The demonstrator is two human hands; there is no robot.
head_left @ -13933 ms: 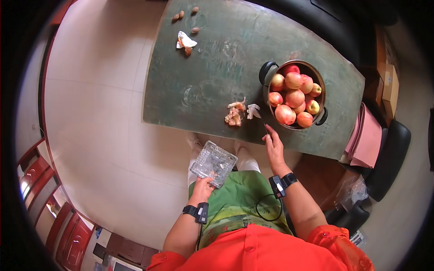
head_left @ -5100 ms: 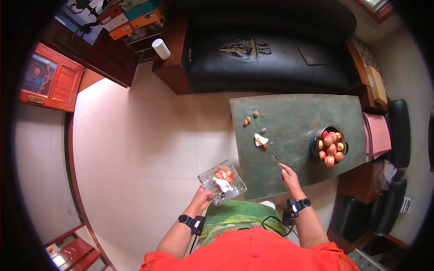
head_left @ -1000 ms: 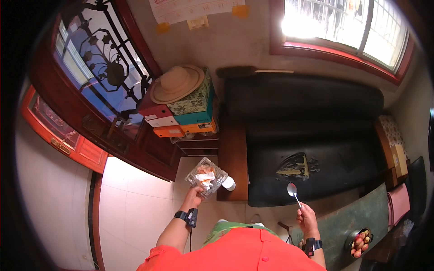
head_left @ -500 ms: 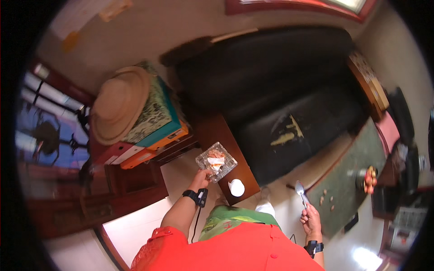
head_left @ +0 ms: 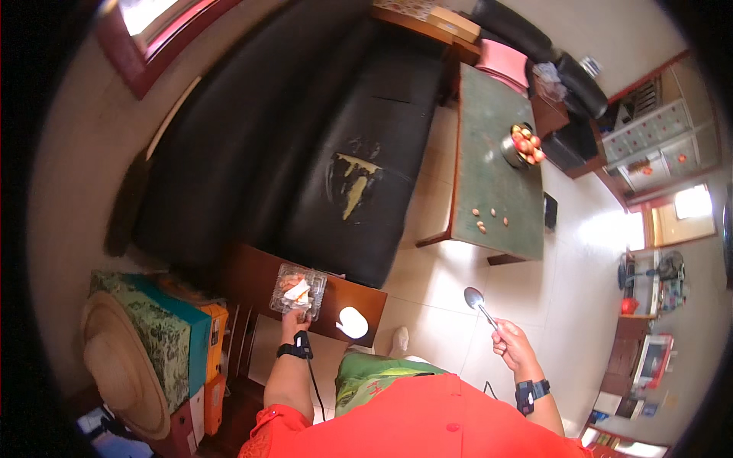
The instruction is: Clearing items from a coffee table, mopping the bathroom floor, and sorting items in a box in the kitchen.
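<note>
By one sofa (head_left: 397,126), left hand (head_left: 293,320) gripping one clear dish (head_left: 318,285), right hand (head_left: 515,346) closed round one spoon (head_left: 481,305)

No txt legible. Red marks (head_left: 379,375) on green cloth (head_left: 355,372) too sm. to read; orange box (head_left: 217,353) label blurry, ditto.

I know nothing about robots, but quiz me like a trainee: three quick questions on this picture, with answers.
1. What does the left hand grip? A) a knife B) a clear dish C) a straw hat
2. True or false: the fruit pot stands on the sofa.
3. Fill in: the right hand holds a ____.

Key:
1. B
2. False; it stands on the green table.
3. Spoon
</note>
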